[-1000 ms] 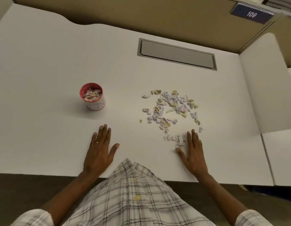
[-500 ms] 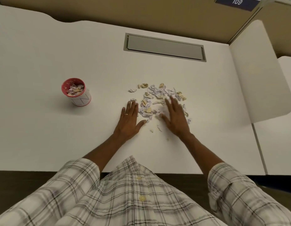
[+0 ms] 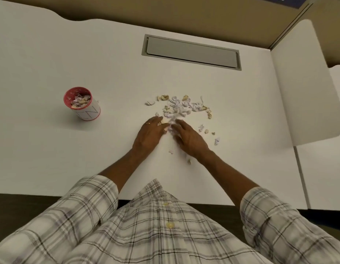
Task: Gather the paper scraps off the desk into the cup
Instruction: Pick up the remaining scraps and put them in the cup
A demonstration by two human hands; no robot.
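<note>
A heap of small white, lilac and tan paper scraps (image 3: 181, 108) lies mid-desk on the white desk (image 3: 51, 149). A paper cup (image 3: 82, 104), red inside with a white wall, stands upright to the left and holds several scraps. My left hand (image 3: 149, 135) and my right hand (image 3: 188, 139) rest palm-down at the heap's near edge, fingertips nearly touching, with a bunch of scraps pressed between them. A few loose scraps (image 3: 209, 132) lie to the right of my right hand, and others sit near my right wrist.
A grey recessed cable hatch (image 3: 191, 52) is set into the desk behind the heap. A white divider panel (image 3: 302, 88) stands at the right. Tan partition walls (image 3: 184, 14) back the desk. My plaid shirt fills the foreground.
Both hands moved from the desk's near edge up to the heap, then drew together, pushing scraps into a tighter bunch between the fingertips. The cup has not moved.
</note>
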